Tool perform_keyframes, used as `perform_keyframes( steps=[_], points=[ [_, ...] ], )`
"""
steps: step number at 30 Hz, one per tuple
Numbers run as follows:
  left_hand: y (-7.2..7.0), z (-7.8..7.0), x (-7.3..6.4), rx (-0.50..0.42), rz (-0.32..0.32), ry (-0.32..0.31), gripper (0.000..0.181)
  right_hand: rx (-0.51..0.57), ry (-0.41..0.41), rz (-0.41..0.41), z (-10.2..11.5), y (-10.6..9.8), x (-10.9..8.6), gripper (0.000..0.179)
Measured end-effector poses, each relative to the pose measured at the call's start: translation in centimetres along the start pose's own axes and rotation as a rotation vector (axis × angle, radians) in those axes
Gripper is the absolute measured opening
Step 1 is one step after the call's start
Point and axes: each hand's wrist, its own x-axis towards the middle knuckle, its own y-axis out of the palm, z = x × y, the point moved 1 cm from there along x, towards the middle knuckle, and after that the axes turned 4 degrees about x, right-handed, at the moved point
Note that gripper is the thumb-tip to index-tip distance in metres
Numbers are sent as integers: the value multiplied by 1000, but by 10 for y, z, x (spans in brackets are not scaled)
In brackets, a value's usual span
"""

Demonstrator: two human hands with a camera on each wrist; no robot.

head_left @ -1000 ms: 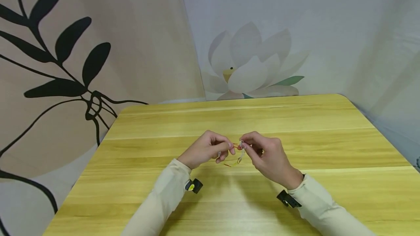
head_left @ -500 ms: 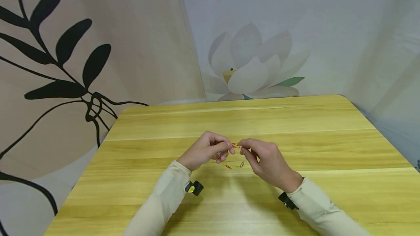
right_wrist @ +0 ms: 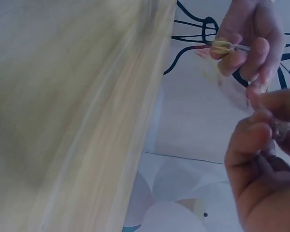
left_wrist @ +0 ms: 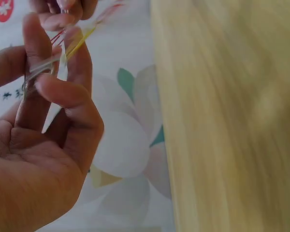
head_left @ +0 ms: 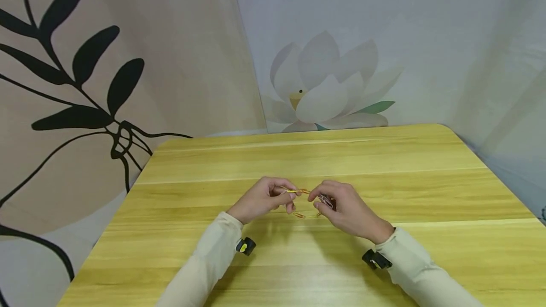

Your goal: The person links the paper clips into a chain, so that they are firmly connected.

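Note:
A chain of small coloured paper clips (head_left: 300,215) hangs in a loop between the two hands, above the table. My left hand (head_left: 266,198) pinches one end between thumb and fingers. At its fingertips lie a yellow clip (left_wrist: 81,43) and a whitish clip (left_wrist: 46,65). Red clips stretch from there toward my right hand (head_left: 347,207), which pinches the chain with curled thumb and index finger. More clips (head_left: 327,201) are gathered inside the right hand, partly hidden by its fingers. The right wrist view shows the yellow clip (right_wrist: 222,46) at the left fingertips, blurred.
The wooden table (head_left: 213,160) spreads under both hands. Behind it hangs a pale curtain (head_left: 448,60) printed with a lotus and dark leaves. A small black device (head_left: 377,259) is strapped at each wrist.
My left hand has shifted slightly, and a yellow clip now shows at its fingertips. The right hand has drawn more clips into its palm; the hanging loop has changed shape.

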Motion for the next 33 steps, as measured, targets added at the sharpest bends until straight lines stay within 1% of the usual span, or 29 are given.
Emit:
perform_keyframes(
  steps=[2,4,8,11,14,18,21,24,26,29,33],
  points=[
    [1,4,2,12,-18,-13,22,-29,64,28,-3,0,1,16],
    [2,8,5,24,-39,-23,23,-69,111,55,-7,0,3,15],
    [5,13,14,113,-62,3,20,-136,185,142,-17,1,10,21],
    [8,16,26,237,-77,3,19,-185,227,209,-25,3,16,30],
    [12,20,37,362,-108,-45,20,-228,267,263,-33,6,21,39],
    [14,26,47,549,-137,-107,16,-235,328,332,-43,11,27,49],
    [16,30,51,673,-133,-116,12,-230,360,360,-47,13,31,51],
    [17,30,54,749,-122,-119,11,-236,381,375,-52,15,34,52],
    [16,29,55,781,-119,-133,10,-238,389,376,-54,15,36,53],
    [15,26,55,820,-123,-162,12,-244,373,380,-57,16,39,51],
    [12,24,54,847,-135,-179,14,-252,360,386,-57,16,39,47]
  ],
)
